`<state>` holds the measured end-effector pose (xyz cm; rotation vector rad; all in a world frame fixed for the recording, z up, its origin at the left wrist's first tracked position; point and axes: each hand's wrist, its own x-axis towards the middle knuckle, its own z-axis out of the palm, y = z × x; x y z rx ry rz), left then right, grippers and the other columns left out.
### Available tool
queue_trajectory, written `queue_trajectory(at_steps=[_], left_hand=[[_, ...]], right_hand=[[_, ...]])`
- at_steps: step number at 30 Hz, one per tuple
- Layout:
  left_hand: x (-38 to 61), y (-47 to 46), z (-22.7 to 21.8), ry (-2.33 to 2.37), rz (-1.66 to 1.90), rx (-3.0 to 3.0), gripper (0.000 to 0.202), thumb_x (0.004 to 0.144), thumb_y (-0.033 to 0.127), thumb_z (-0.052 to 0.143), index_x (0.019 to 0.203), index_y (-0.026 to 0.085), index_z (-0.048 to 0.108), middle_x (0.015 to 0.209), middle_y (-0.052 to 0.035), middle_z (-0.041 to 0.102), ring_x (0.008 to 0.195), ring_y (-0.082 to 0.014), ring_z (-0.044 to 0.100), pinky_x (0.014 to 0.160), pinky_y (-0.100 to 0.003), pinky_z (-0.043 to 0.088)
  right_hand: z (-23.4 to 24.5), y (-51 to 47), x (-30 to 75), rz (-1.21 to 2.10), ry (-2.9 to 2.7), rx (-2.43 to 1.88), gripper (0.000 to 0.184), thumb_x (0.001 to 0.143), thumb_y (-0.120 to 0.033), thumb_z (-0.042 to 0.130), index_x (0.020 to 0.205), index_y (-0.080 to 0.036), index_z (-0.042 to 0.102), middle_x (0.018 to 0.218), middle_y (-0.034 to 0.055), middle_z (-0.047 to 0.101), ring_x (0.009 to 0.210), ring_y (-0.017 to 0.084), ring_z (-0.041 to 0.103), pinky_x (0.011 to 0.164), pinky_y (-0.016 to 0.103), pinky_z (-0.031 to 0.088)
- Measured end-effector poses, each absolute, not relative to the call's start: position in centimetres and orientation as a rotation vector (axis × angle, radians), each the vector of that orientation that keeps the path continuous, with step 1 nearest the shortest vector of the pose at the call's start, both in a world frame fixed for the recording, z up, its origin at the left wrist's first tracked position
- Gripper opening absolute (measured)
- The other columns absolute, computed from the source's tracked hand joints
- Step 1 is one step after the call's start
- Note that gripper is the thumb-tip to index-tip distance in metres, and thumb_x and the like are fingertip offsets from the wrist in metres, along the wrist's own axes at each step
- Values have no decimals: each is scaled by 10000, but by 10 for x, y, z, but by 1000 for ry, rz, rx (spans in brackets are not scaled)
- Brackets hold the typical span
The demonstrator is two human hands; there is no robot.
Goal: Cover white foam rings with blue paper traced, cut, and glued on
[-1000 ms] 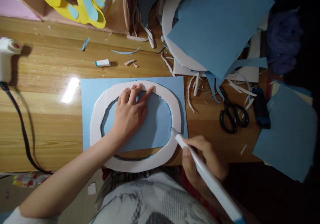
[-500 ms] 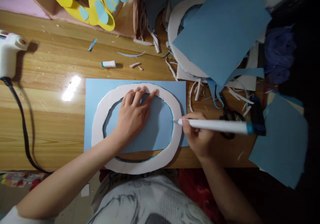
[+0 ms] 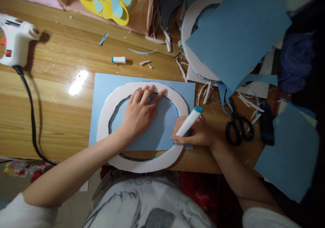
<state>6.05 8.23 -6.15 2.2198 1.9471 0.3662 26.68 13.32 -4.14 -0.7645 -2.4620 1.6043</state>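
Observation:
A white oval foam ring (image 3: 106,116) lies on a light blue paper sheet (image 3: 101,89) at the table's front edge. My left hand (image 3: 139,114) presses flat inside the ring, fingers stretched onto its far inner rim. My right hand (image 3: 198,133) is closed round a white marker (image 3: 186,124) with a teal end. The marker's tip touches the ring's inner edge at the right side.
A white glue gun (image 3: 17,40) with a black cord sits at the far left. Black scissors (image 3: 237,126) lie right of the sheet. Blue sheets (image 3: 236,31), another foam ring and paper scraps pile at the back right. A marker cap (image 3: 118,60) lies behind the sheet.
My right hand turned the marker from lying sideways to standing upright and brought its tip down lower along the ring's inner right edge. My left hand stayed put.

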Motion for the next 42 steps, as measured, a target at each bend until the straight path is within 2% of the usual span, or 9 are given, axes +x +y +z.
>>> queue_trajectory(at_steps=[7,24,32,42], left_hand=[[61,82,-60,1958,343,2246,512,913,204,394,1417,284,353,1380,-93,437,1249,-261,392,1063,-434,315],[60,82,-61,1958,346,2238,497,928,231,363,1421,290,347,1371,-99,427,1263,-274,367,1065,-453,305],[61,82,-61,1952,330,2241,500,929,222,351,1423,295,343,1372,-100,426,1261,-278,364,1063,-454,305],[61,83,-61,1955,308,2264,499,927,234,363,1423,281,346,1372,-110,413,1240,-285,365,1060,-445,306]], right_hand=[[-40,126,257,1651,-2508,-692,187,800,-293,645,647,-186,643,600,-21,627,536,103,542,547,229,440],[-41,125,255,1668,-2521,-755,178,782,-329,660,670,-191,666,612,-31,630,522,86,528,514,202,404],[-44,126,256,1646,-2444,-767,183,767,-217,627,602,-175,558,554,-67,518,466,54,420,477,187,340],[-43,134,259,1500,-2488,-641,238,759,-169,647,561,-180,516,535,-62,501,538,86,453,544,219,356]])
